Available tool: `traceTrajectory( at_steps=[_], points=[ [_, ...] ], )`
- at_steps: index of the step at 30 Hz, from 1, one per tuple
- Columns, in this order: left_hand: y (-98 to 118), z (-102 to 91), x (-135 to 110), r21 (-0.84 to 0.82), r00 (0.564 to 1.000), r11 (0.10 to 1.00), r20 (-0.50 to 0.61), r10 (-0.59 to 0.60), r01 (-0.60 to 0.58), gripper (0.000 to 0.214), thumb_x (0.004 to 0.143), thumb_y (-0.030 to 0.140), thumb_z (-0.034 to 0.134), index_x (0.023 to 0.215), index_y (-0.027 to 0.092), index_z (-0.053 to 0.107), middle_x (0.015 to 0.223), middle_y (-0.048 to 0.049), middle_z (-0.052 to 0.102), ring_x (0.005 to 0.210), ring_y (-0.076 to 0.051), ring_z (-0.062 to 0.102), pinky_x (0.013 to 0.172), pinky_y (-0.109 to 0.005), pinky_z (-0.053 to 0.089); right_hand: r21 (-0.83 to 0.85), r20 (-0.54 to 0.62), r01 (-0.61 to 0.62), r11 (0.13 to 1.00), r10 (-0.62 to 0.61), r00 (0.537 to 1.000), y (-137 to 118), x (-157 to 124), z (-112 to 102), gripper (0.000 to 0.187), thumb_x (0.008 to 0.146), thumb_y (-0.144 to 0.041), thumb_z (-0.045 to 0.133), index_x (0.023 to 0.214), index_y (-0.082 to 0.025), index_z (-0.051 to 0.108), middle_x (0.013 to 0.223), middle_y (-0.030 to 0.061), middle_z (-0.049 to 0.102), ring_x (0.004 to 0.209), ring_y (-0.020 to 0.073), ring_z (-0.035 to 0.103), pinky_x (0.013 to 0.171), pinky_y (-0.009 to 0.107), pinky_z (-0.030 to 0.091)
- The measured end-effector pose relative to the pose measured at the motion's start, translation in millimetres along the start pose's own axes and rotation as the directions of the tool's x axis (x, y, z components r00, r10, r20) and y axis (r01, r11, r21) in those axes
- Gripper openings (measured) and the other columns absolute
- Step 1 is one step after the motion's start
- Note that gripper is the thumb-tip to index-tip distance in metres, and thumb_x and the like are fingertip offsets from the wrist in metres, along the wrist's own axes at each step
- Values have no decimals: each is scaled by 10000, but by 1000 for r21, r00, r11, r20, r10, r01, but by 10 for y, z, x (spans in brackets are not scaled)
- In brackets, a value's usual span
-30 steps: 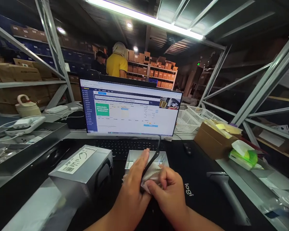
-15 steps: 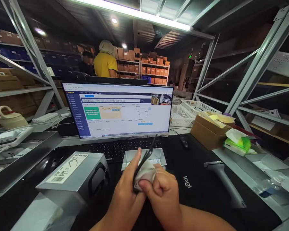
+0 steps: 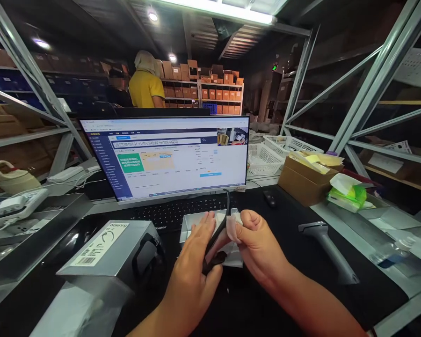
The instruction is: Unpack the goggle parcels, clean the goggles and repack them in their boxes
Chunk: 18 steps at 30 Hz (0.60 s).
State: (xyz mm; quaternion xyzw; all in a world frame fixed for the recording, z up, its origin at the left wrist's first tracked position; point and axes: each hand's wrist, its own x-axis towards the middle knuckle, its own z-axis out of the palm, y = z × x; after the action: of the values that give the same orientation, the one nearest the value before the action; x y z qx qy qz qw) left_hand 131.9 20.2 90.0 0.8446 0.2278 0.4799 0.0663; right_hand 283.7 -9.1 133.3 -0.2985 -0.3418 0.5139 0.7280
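Observation:
My left hand (image 3: 192,267) is closed around a black headset (image 3: 215,241) with a thin curved band; its lower end is partly hidden by the fingers. The band's tip rises toward the monitor. My right hand (image 3: 261,241) pinches a crumpled white tissue (image 3: 234,228) against the band. Behind and beneath both hands lies an open light-grey box tray (image 3: 236,260), partly covered by them. To the left stands a grey box (image 3: 122,241) with a white label reading "Wakening" and a black print on its end.
A keyboard (image 3: 175,208) sits below the lit monitor (image 3: 168,154). On the right are a mouse (image 3: 269,199), a barcode scanner (image 3: 331,252), a cardboard box (image 3: 298,182), a green tissue pack (image 3: 351,194) and a clear bottle (image 3: 395,252). A person (image 3: 145,84) in yellow stands beyond.
My right hand has moved right and slightly up, drawing the white tissue out from the left hand. More of the headset's band shows now. The view has shifted slightly.

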Motion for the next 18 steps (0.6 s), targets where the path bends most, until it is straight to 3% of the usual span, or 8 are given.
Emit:
traceTrajectory(
  at_steps=[2,4,6,8,12,18],
  points=[
    [-27,-36,14,-15,998,998,-4,-68,68,716,877,102,510,1549,223,298,1535,-82,467,1411,-216,455,1176,-377,397,-135,26,145,980,-143,989,151,-63,15,672,690,-361,852,551,-211,212,505,-80,336,521,84,286,524,233,267],
    [-50,-74,33,-39,989,988,-4,-149,149,640,915,184,546,1522,244,352,1499,-79,513,1359,-221,520,1125,-363,462,-338,115,311,888,-289,950,276,-129,19,618,754,-297,794,512,-205,232,493,-76,304,535,95,288,545,251,284],
    [-63,-99,50,-75,980,978,13,-197,197,591,934,259,584,1494,263,395,1459,-72,559,1298,-216,580,1061,-327,520,-459,190,377,804,-326,926,317,-165,10,599,767,-247,771,490,-203,241,492,-72,292,548,101,301,569,263,300],
    [-63,-104,57,-109,980,973,29,-199,201,591,932,264,599,1488,280,401,1432,-57,586,1257,-199,614,1014,-282,549,-447,176,299,843,-245,953,268,-154,-5,607,741,-252,796,500,-206,242,511,-72,306,544,95,293,551,258,286],
    [-43,-92,41,-96,994,989,27,-108,110,666,887,139,530,1517,264,355,1469,-44,549,1326,-183,552,1113,-295,464,-168,111,54,984,-36,993,66,-53,-29,666,697,-337,856,549,-217,218,510,-83,305,517,76,251,502,235,217],
    [-65,-159,88,-69,993,997,117,-20,28,722,836,91,493,1526,234,339,1516,-44,495,1392,-194,479,1196,-347,359,10,39,-15,1000,15,999,-18,15,-3,716,638,-322,900,554,-204,199,498,-85,313,517,64,248,506,209,212]
  ],
)
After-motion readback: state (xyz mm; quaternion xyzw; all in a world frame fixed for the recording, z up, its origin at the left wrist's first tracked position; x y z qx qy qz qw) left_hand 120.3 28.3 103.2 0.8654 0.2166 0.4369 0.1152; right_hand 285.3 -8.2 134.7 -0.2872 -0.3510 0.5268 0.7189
